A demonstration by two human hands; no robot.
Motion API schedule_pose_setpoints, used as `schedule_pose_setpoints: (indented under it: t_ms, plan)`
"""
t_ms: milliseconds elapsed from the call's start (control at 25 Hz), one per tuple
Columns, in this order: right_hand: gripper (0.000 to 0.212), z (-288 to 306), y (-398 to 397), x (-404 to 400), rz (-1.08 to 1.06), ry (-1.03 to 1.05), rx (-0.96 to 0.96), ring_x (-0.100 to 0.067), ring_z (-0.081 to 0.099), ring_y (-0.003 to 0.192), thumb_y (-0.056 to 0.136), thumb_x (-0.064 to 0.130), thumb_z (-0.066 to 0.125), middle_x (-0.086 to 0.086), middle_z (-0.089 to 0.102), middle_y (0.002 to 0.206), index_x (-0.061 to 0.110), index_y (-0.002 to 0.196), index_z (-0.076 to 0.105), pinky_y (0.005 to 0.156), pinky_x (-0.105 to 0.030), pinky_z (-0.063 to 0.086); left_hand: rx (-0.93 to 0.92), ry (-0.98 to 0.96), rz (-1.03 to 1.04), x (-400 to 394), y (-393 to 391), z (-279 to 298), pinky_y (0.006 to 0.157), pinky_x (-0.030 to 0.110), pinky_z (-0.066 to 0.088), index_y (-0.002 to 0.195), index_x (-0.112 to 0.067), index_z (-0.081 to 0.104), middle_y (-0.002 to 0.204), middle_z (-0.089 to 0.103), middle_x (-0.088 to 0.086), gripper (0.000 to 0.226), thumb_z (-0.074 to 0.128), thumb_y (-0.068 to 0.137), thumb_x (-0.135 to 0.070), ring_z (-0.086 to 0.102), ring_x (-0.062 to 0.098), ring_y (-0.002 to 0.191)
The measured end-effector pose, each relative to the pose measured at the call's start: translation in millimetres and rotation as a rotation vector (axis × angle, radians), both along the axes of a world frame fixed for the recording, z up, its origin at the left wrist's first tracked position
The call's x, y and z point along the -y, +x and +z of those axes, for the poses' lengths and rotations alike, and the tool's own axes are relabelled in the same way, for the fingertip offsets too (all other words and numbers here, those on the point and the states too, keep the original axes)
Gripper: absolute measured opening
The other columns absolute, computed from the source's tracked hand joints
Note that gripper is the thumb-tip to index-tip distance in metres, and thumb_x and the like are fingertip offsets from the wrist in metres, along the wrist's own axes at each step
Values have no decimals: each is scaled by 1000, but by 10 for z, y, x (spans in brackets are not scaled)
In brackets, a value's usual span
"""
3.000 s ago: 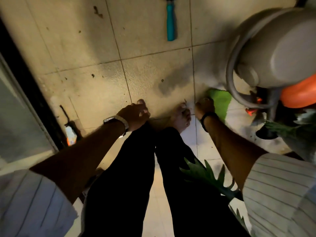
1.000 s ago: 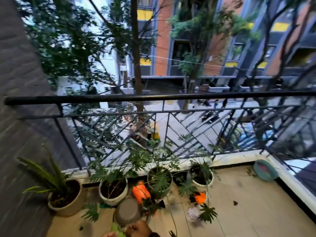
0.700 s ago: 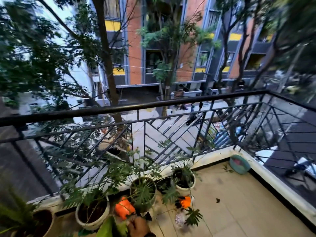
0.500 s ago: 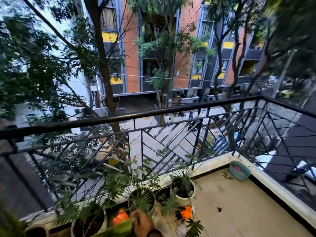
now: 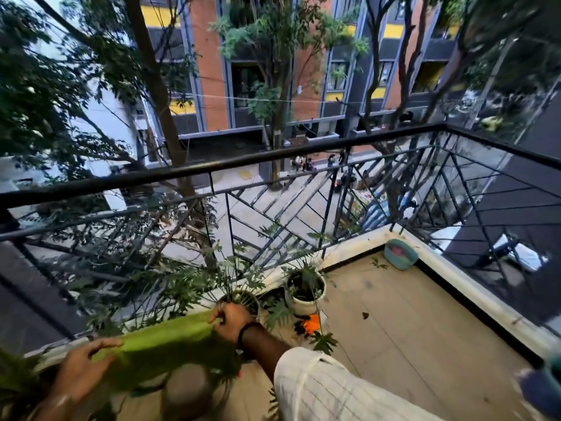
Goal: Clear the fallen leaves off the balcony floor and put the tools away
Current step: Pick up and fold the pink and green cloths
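Note:
A green cloth (image 5: 164,344) is stretched between my two hands in front of the balcony railing (image 5: 212,168). My right hand (image 5: 232,322) grips its right end with curled fingers, a dark band on the wrist. My left hand (image 5: 80,370) holds the left end at the lower left, fingers over the cloth's top edge. A few dark fallen leaves (image 5: 365,315) lie on the tan tiled floor (image 5: 409,329); more leaf bits (image 5: 378,264) sit near the far corner.
Potted plants (image 5: 305,288) line the foot of the railing. Orange and black gloves (image 5: 308,325) lie beside the white pot. A teal pot (image 5: 400,253) sits in the far corner. A grey round container (image 5: 188,390) stands below my hands.
The view rose from the floor tiles to the railing and street. The green cloth came up off the floor and is now spread between both hands.

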State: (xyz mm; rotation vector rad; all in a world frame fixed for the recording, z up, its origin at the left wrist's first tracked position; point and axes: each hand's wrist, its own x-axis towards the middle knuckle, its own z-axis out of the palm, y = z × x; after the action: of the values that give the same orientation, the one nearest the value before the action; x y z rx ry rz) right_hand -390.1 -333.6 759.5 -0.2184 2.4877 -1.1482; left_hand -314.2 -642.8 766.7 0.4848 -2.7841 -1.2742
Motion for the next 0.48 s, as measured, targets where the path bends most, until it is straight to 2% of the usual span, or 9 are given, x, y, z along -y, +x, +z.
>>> schedule_pose_setpoints:
  t_ms: [40, 120, 280, 320, 360, 400, 480]
  plan:
    - [18, -57, 40, -73, -15, 10, 10, -21, 66, 102, 85, 13, 62, -4, 72, 112, 21, 96, 74, 94, -30, 52, 48, -24, -11, -37, 44, -67, 91, 28, 44, 81, -14, 77, 94, 73, 12, 27, 74, 80, 13, 62, 24, 92]
    - [31, -183, 127, -205, -70, -2, 44, -24, 65, 108, 86, 4, 53, -6, 73, 115, 18, 99, 77, 92, -23, 50, 60, -25, -22, -93, 126, -198, 91, 25, 44, 85, -11, 77, 97, 73, 13, 22, 76, 79, 10, 63, 31, 99]
    - [41, -425, 275, -427, -118, -62, 104, -29, 63, 111, 86, -14, 39, -19, 71, 114, -5, 103, 75, 83, -10, 39, 109, 13, 34, -270, 407, -412, 74, 18, 51, 85, -16, 79, 97, 74, 10, 20, 75, 83, 4, 66, 28, 89]
    - [43, -517, 318, -455, -126, -47, 115, -30, 63, 111, 84, -16, 37, -21, 71, 114, -7, 104, 74, 84, -9, 39, 119, 27, 35, -286, 460, -476, 82, 23, 50, 84, -16, 79, 96, 74, 9, 22, 75, 83, 6, 65, 27, 92]
    - [43, -569, 373, -475, -130, -43, 147, -30, 63, 112, 83, -17, 36, -22, 71, 114, -8, 104, 73, 86, -8, 41, 121, 39, 47, -299, 510, -540, 87, 26, 49, 84, -16, 79, 95, 74, 9, 24, 74, 82, 7, 65, 23, 94]
    - [42, -641, 419, -483, -130, -39, 165, -30, 62, 113, 84, -15, 38, -21, 70, 115, -7, 106, 73, 91, -10, 43, 123, 48, 76, -329, 566, -547, 87, 20, 48, 83, -17, 79, 94, 75, 10, 25, 74, 82, 8, 66, 16, 92]
    - [37, -735, 484, -480, -152, -3, 181, -28, 64, 111, 85, -5, 47, -17, 71, 115, 4, 107, 75, 100, -23, 47, 97, 89, 139, -360, 646, -588, 71, 0, 43, 83, -15, 78, 86, 75, 7, 26, 72, 84, 10, 62, -10, 77]
